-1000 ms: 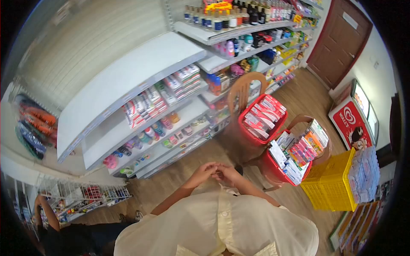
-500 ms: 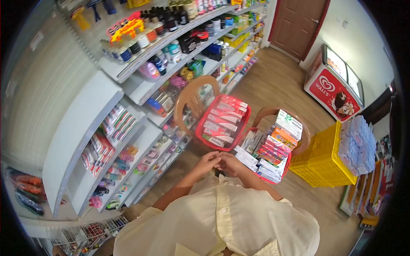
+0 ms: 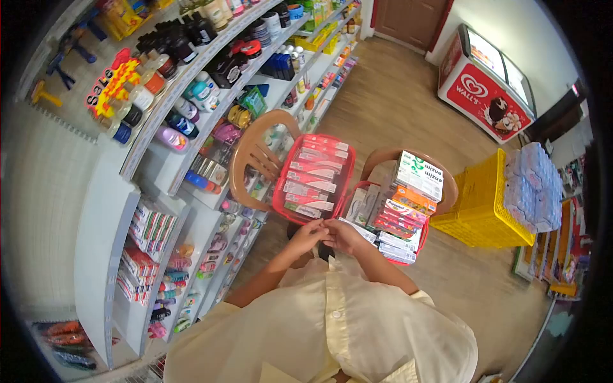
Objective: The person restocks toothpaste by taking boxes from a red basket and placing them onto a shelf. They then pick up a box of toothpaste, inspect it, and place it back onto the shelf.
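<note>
left hand (image 3: 308, 233) and right hand (image 3: 345, 235) — fingers curled, touching; whether gripping anything, cannot tell | just beside red basket (image 3: 350, 171) | advice — probably work close above its rim

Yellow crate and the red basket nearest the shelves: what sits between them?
In the head view, a second red basket piled with boxes, on its own brown chair, stands between the red basket and the yellow crate.
</note>
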Available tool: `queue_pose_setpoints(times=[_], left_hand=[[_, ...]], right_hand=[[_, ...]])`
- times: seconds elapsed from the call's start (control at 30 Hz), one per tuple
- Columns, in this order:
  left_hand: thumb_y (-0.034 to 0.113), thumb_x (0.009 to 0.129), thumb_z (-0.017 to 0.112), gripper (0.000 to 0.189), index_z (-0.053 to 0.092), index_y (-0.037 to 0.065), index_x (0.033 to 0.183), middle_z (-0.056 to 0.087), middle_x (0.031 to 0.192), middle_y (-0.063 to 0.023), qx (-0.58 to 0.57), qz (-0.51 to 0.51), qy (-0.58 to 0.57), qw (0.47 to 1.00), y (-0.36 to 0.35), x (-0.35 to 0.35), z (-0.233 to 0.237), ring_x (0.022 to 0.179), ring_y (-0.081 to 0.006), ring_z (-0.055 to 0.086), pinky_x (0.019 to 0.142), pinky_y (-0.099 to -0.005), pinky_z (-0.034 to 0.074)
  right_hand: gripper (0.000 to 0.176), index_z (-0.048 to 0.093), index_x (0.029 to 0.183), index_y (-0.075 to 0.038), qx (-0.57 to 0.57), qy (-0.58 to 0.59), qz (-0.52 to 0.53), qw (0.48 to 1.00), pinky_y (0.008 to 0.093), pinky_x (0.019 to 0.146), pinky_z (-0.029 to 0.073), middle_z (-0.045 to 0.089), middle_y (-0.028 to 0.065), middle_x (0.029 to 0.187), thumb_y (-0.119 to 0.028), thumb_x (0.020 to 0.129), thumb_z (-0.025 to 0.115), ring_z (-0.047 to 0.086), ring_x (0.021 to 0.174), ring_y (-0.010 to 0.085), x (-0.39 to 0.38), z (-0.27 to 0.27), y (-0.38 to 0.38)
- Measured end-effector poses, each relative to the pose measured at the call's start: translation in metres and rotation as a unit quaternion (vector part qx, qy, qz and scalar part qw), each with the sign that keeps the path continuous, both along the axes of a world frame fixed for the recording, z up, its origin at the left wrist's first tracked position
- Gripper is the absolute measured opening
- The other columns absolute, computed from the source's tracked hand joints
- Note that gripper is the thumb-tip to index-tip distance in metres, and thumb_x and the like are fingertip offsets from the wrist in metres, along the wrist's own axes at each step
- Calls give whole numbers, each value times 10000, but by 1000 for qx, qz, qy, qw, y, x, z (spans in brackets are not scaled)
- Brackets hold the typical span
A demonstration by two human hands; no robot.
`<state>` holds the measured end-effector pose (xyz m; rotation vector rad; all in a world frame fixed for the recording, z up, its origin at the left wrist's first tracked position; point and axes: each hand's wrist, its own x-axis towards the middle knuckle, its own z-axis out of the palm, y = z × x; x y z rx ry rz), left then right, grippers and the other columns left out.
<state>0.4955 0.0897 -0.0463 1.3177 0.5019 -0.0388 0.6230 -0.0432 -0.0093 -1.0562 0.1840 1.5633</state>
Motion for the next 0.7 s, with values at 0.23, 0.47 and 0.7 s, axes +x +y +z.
queue_pose_setpoints(times=[0.23,0.47,0.7], left_hand=[[218,918,641,534,469,-55,1344,605,1202,-110,-33,-57,57,996,52,45,8,1096,-181,568,938,-312,462],[215,832,691,529,516,18,1290,578,1230,-179,269,-112,129,948,122,84,-64,1132,-304,569,938,-391,476],[116,818,597,294,585,84,1111,580,1142,-106,565,-131,12,815,188,127,-98,1108,-329,539,896,-492,460]], right_hand=[[182,608,1038,-144,-43,-6,-57,997,325,839,469,674,20,1024,-286,937,556,606,916,132,24,-22,45],[388,575,1114,-25,-181,-555,-12,812,409,855,492,637,162,1040,-149,771,707,616,977,343,53,-122,92],[494,556,1192,-78,-231,-759,97,601,457,923,464,547,190,1163,-40,708,651,542,1076,385,78,-148,129]])
